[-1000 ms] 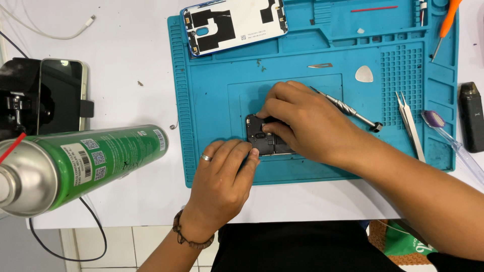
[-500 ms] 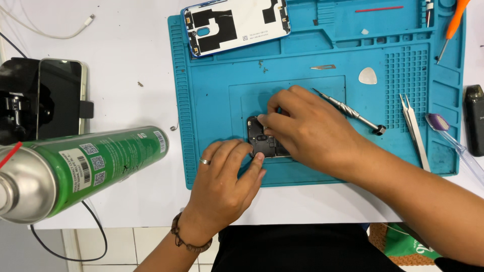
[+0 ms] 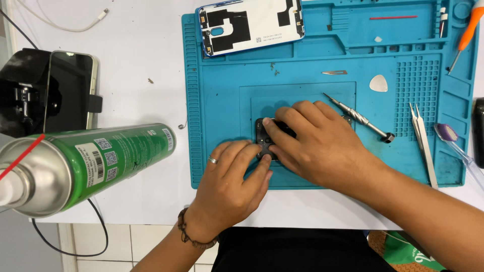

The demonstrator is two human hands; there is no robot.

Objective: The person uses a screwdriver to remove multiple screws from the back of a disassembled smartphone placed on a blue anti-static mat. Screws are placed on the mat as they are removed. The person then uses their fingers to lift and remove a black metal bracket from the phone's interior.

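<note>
White worktop (image 3: 126,75) with a big teal repair mat (image 3: 302,75) covering most of it. At 9 o'clock a green spray can (image 3: 91,163) lies on its side, with a dark phone in a stand (image 3: 68,90) above it. At 12 o'clock there's a white phone back cover (image 3: 252,25). Dead centre both hands are pinching a small black phone part (image 3: 263,132): right hand (image 3: 317,146) draped over it, left hand (image 3: 232,181) with fingertips pressed on its lower edge. Screwdriver (image 3: 360,118) and tweezers (image 3: 422,141) sit at 3 o'clock.
</note>
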